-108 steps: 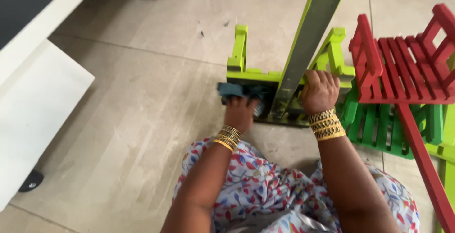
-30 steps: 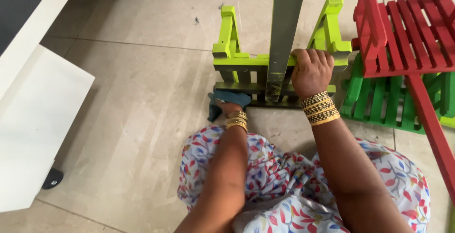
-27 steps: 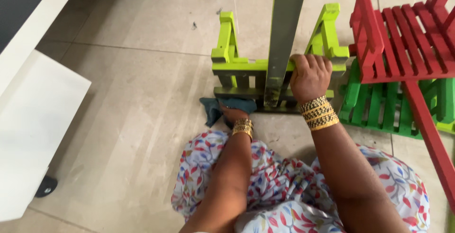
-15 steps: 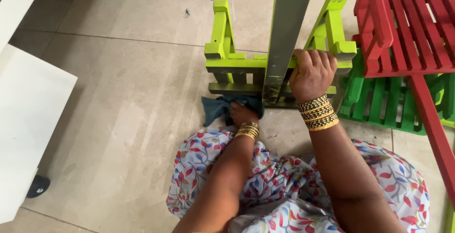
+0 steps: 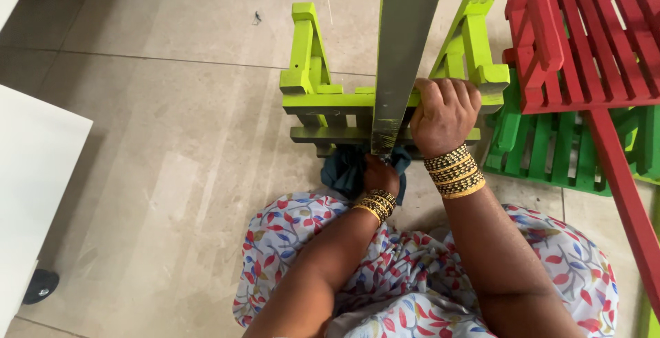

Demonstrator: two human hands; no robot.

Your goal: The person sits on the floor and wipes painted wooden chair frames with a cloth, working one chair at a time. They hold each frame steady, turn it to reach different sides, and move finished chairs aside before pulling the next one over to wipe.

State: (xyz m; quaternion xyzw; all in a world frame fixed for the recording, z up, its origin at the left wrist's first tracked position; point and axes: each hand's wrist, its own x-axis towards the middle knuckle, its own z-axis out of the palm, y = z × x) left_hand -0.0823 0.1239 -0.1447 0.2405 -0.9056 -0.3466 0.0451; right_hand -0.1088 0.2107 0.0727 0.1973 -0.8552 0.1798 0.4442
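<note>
On tiled floor [image 5: 172,138], keep right hand [image 5: 445,112] clamped on lime wooden frame [image 5: 323,97], steadying it, while left hand [image 5: 380,175], closed on dark cloth [image 5: 344,173] beneath, rubs firmly.

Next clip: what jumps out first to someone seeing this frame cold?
The lime-green wooden chair lying tipped on the tiled floor at centre, with the right hand gripping its rail. Just below, the left hand presses a dark teal cloth against the chair's underside. At the right edge, a bright red slatted piece sits stacked over a green one.
</note>
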